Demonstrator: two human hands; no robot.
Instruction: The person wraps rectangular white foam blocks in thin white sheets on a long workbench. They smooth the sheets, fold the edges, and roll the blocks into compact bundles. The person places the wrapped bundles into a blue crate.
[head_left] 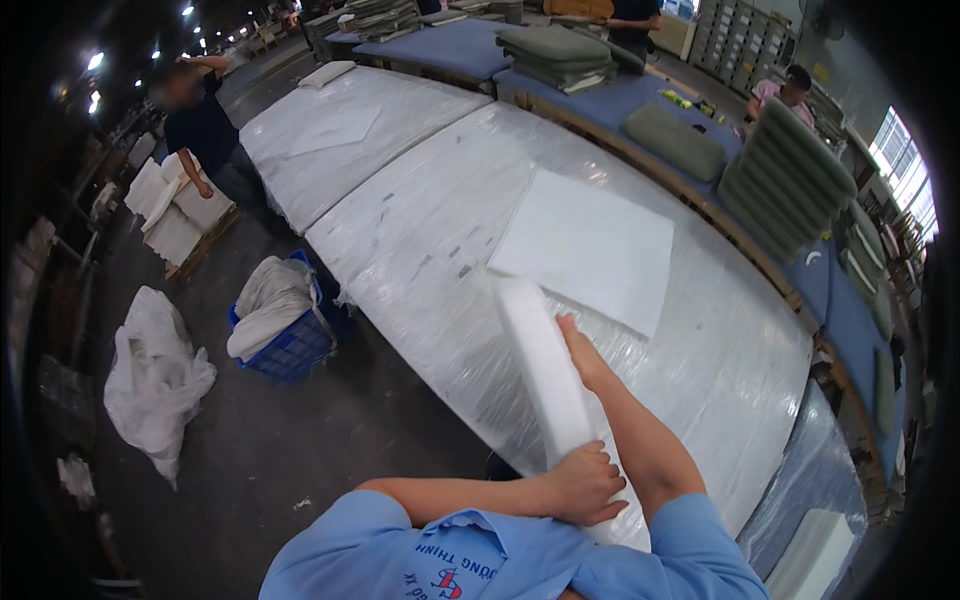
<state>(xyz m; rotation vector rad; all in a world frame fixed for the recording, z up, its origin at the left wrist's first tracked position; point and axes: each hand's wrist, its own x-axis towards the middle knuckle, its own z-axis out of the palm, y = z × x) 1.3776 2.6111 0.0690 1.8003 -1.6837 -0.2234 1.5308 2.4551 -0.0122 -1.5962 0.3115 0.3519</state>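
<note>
A thick white foam pad stands on its long edge in front of me, running from my chest toward the middle of the plastic-covered table. My left hand is closed on its near end, fingers curled over the edge. Farther along, my right hand lies against the pad's right side with its fingers stretched out. Just beyond the pad's far end, a flat white sheet rests on the table. What touches the pad's underside is hidden.
A blue plastic basket of white material and a white plastic bag are on the floor at left. A person stands beyond them. Grey-green cushions are stacked along the blue bench. Another white pad lies lower right.
</note>
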